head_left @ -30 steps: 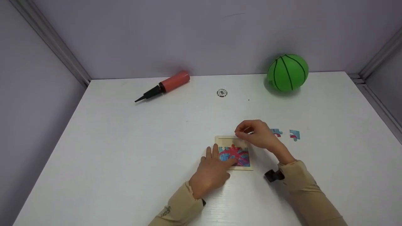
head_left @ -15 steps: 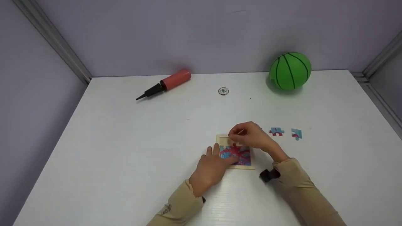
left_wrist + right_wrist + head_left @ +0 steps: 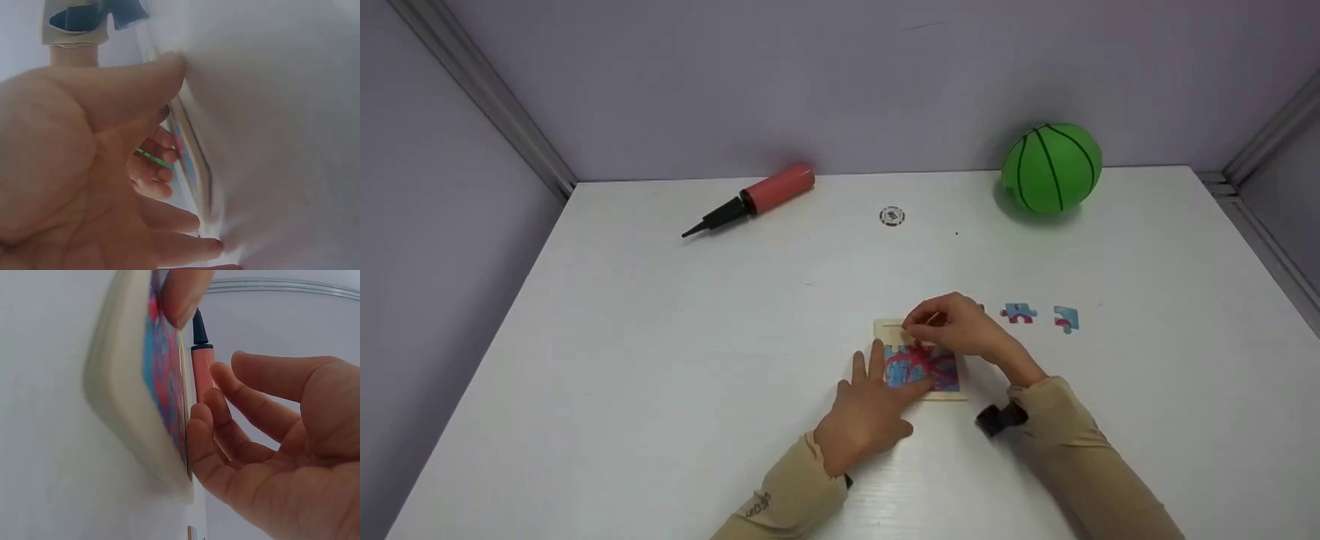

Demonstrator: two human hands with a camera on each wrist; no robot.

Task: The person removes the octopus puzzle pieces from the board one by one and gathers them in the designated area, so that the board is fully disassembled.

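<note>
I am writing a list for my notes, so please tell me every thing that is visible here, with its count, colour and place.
puzzle tray: 1, pale wood frame with a red and blue picture, near middle of the table, under both hands
loose puzzle pieces: 2, blue and red, on the table right of the tray
air pump: 1, red body with black nozzle, far left of the table
ball: 1, green with black lines, far right, by the wall
small round disc: 1, white and dark, far middle
table: 1, white
left hand: 1, fingers flat on the tray's left side
right hand: 1, fingers curled over the tray's far edge; whether the grip holds a piece cannot be told
</note>
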